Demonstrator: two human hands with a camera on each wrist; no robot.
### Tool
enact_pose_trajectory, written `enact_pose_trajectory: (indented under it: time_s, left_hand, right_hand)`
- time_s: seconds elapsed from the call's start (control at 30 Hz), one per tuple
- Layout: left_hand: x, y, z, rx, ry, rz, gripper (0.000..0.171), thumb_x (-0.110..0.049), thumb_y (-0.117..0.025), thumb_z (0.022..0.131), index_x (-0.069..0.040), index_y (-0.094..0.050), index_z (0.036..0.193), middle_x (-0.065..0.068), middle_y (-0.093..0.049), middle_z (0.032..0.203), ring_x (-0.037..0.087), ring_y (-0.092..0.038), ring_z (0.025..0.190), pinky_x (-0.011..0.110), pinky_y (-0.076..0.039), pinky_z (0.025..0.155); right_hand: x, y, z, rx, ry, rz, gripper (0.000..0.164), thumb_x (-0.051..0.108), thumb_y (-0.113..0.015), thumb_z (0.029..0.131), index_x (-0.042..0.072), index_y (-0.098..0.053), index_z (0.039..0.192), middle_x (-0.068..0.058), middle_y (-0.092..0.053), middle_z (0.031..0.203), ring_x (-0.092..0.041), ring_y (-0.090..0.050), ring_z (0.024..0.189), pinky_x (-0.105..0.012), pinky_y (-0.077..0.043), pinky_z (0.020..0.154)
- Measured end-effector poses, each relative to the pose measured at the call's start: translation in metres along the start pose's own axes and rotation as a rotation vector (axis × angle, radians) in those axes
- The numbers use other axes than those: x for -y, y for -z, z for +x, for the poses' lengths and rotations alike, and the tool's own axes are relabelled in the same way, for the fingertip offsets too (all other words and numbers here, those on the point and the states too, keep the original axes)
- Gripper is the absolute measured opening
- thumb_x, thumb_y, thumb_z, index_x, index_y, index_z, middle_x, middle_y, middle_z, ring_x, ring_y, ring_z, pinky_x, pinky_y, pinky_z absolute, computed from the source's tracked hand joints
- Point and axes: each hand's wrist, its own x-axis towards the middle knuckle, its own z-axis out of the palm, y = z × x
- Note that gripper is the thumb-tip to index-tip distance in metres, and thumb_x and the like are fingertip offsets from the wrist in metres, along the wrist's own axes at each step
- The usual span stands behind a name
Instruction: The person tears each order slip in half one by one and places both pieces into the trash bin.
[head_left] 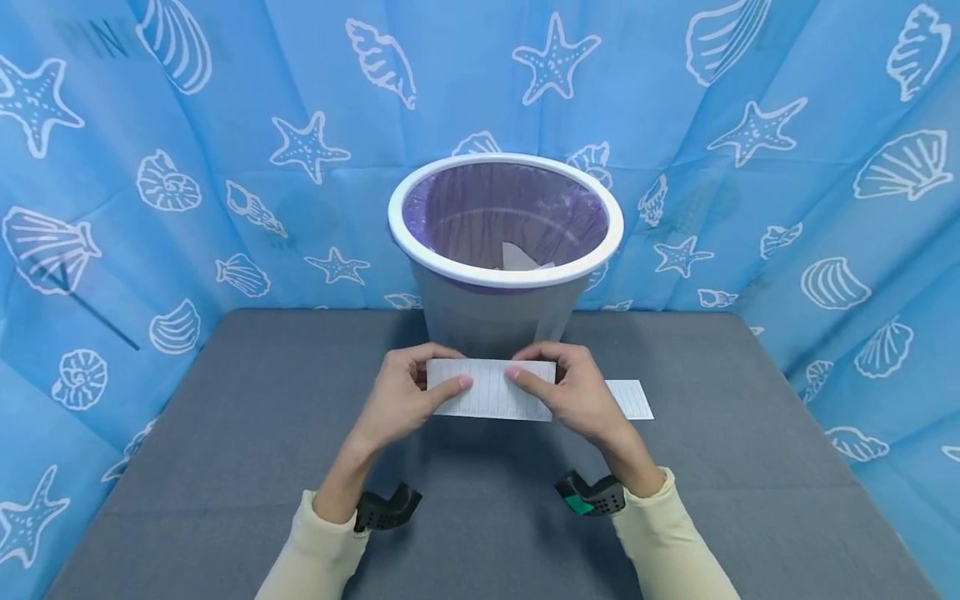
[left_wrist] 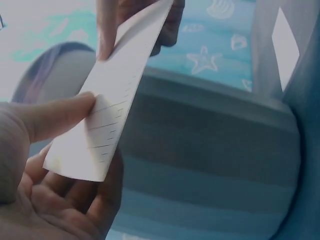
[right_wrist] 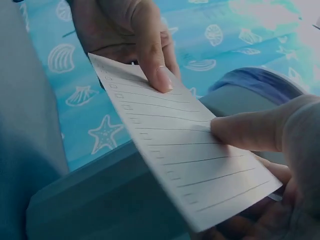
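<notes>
A lined slip of paper (head_left: 491, 390) with a row of small checkboxes along one edge is held up in front of a bin. My left hand (head_left: 401, 390) pinches one end, thumb on the printed face and fingers behind. At the other end my right hand (head_left: 583, 396) grips it the same way. The thumbs lie a short distance apart on the paper. In the right wrist view the slip (right_wrist: 170, 140) bends slightly between the hands. Fingers behind it are partly hidden.
The grey bin (head_left: 487, 317) has a white rim and a purple liner (head_left: 433, 200), with white paper pieces (head_left: 517, 257) inside. Another lined slip (head_left: 632, 400) lies on the grey tabletop (head_left: 300, 442), right of the bin. A blue seashell-patterned curtain (head_left: 247, 108) surrounds the back and sides.
</notes>
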Motion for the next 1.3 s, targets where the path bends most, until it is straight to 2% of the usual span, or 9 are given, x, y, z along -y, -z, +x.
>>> enact_pose_trajectory:
  time_s: [0.17,0.47,0.77,0.9,1.07,1.3]
  left_hand:
    - [-0.006,-0.005,0.000,-0.059,-0.023,-0.044,0.020,-0.009,-0.078,0.091,0.001,-0.073,0.108,0.012,-0.074,0.095,0.019,-0.072,0.076,0.031,-0.058,0.065]
    - [-0.013,-0.006,-0.001,-0.082,-0.041,-0.081,0.021,-0.008,-0.076,0.091,0.002,-0.072,0.109,0.012,-0.075,0.091,0.021,-0.073,0.074,0.030,-0.057,0.061]
    - [-0.016,-0.003,-0.002,-0.045,-0.014,-0.138,0.016,-0.010,-0.071,0.096,-0.001,-0.074,0.109,0.012,-0.072,0.097,0.025,-0.071,0.071,0.034,-0.058,0.058]
    - [-0.016,-0.005,-0.002,-0.026,-0.001,-0.123,0.017,-0.012,-0.071,0.096,-0.002,-0.075,0.110,0.010,-0.073,0.101,0.026,-0.070,0.076,0.035,-0.059,0.063]
    - [-0.017,-0.008,-0.004,-0.026,-0.013,-0.097,0.015,-0.014,-0.073,0.095,-0.005,-0.078,0.107,0.007,-0.075,0.098,0.024,-0.069,0.077,0.036,-0.058,0.065]
    - [-0.017,-0.013,-0.005,-0.024,-0.029,-0.082,0.013,-0.014,-0.072,0.096,-0.006,-0.079,0.103,0.006,-0.075,0.096,0.022,-0.069,0.079,0.036,-0.058,0.069]
  right_hand:
    - [0.002,0.005,-0.002,-0.038,0.010,0.082,0.013,0.004,-0.069,0.095,-0.006,-0.071,0.103,-0.017,-0.070,0.090,-0.018,-0.069,0.069,-0.032,-0.057,0.061]
    - [0.004,0.009,-0.003,-0.083,0.028,0.090,0.013,0.003,-0.070,0.094,-0.006,-0.071,0.103,-0.017,-0.069,0.094,-0.019,-0.067,0.071,-0.030,-0.057,0.061]
    - [0.006,0.006,-0.004,-0.008,0.071,0.139,0.010,0.001,-0.068,0.095,-0.007,-0.070,0.102,-0.015,-0.068,0.088,-0.018,-0.067,0.066,-0.031,-0.057,0.057]
    - [0.006,0.003,-0.004,0.028,0.078,0.150,0.009,0.001,-0.068,0.095,-0.005,-0.071,0.102,-0.016,-0.068,0.088,-0.019,-0.067,0.065,-0.032,-0.057,0.057]
    - [0.007,-0.001,-0.004,0.053,0.078,0.138,0.009,0.001,-0.069,0.095,-0.003,-0.072,0.102,-0.018,-0.068,0.090,-0.020,-0.065,0.068,-0.030,-0.056,0.060]
    - [0.007,-0.005,-0.005,0.047,0.093,0.095,0.012,0.004,-0.071,0.094,0.003,-0.074,0.105,-0.009,-0.071,0.097,-0.021,-0.064,0.074,-0.030,-0.055,0.063]
